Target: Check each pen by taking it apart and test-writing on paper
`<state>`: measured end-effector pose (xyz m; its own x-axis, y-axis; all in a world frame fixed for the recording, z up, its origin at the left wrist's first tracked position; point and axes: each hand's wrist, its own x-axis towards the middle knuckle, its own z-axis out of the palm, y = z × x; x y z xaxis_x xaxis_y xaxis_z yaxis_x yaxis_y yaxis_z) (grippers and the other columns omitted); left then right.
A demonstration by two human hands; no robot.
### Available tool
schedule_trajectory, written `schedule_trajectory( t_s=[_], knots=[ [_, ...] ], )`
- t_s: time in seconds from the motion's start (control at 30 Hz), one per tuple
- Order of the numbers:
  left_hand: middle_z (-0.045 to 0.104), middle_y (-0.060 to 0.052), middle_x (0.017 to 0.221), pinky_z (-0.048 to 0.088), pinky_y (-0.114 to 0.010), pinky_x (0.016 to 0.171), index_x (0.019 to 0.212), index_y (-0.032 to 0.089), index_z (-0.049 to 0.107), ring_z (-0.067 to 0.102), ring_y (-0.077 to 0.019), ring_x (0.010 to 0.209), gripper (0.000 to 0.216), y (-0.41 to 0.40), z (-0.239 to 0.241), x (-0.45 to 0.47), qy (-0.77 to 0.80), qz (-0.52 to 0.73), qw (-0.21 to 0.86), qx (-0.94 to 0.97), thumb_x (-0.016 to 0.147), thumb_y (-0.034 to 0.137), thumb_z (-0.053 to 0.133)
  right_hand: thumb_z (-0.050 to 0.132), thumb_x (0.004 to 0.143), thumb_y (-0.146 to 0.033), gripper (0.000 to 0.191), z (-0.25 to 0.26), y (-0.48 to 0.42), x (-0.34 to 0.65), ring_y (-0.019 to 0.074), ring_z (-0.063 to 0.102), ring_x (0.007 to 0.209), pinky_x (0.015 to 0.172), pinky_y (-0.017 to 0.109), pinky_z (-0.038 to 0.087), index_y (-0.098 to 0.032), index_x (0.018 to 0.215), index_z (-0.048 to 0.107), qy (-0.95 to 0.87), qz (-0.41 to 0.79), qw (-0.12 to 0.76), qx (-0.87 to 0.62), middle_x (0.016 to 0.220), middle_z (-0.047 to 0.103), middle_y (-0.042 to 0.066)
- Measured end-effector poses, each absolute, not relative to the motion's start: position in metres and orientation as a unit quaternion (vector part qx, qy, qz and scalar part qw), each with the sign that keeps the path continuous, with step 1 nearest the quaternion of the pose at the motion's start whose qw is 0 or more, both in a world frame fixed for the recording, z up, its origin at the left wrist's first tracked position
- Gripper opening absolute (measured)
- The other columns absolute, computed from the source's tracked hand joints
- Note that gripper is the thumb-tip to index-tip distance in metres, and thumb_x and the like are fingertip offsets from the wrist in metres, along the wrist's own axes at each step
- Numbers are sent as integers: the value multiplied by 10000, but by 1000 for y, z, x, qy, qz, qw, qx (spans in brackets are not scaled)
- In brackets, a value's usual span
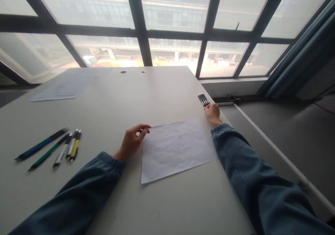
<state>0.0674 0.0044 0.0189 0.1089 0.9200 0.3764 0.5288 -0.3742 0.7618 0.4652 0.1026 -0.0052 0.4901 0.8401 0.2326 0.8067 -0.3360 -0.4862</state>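
A sheet of white paper (178, 158) with faint drawn marks lies in front of me on the white table. My left hand (133, 139) is at its upper left corner, thumb and forefinger bent together at the tips. Whether they pinch anything there cannot be made out. By the table's right edge, my right hand (213, 113) has its fingers closed at the near ends of several black pens (203, 98). These pens lie side by side in a row, their far ends showing beyond the fingers.
On the left of the table (157, 98) lie a blue-black pen (42, 145), a green pen (49, 152), a yellow pen (76, 146) and white-and-black pens (62, 150). More papers (64, 87) rest at the far left. Windows stand behind; a blue curtain (300, 53) hangs right.
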Motion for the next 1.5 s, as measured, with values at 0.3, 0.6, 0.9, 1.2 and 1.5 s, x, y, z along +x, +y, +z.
schedule_trajectory(
  t_s=[0.3,0.6,0.9,1.2,1.5],
  knots=[
    [731,-20,766,507,-268,690,897,194,753,670,-169,735,227,5,16,65,502,428,240,712,876,351,591,476,925,-228,250,3,99,456,248,660,873,844,326,472,-128,933,705,-525,3,368,-767,923,734,156],
    [728,-32,756,450,-225,580,933,159,755,596,-124,605,246,3,11,67,523,352,282,723,868,296,561,495,783,-186,230,11,80,391,149,555,603,593,256,409,-134,864,704,-712,227,427,-510,706,674,40],
    [709,-5,731,456,-208,628,936,173,751,585,-103,617,223,3,6,65,533,353,226,735,896,230,539,505,766,-194,226,-12,54,347,129,490,556,574,250,366,-175,821,724,-816,276,283,-422,599,610,-13],
    [741,-32,816,520,-248,727,1056,192,732,674,-147,728,237,23,40,26,575,317,127,743,904,265,565,525,823,-219,216,-14,52,349,137,572,588,617,255,432,-174,883,728,-795,249,355,-425,695,689,17],
    [768,-55,904,529,-270,729,997,208,760,695,-185,761,292,39,90,-69,711,154,90,680,821,420,662,521,843,-218,232,-13,52,352,134,574,582,631,261,454,-161,913,735,-787,215,393,-424,717,697,27]
  ],
)
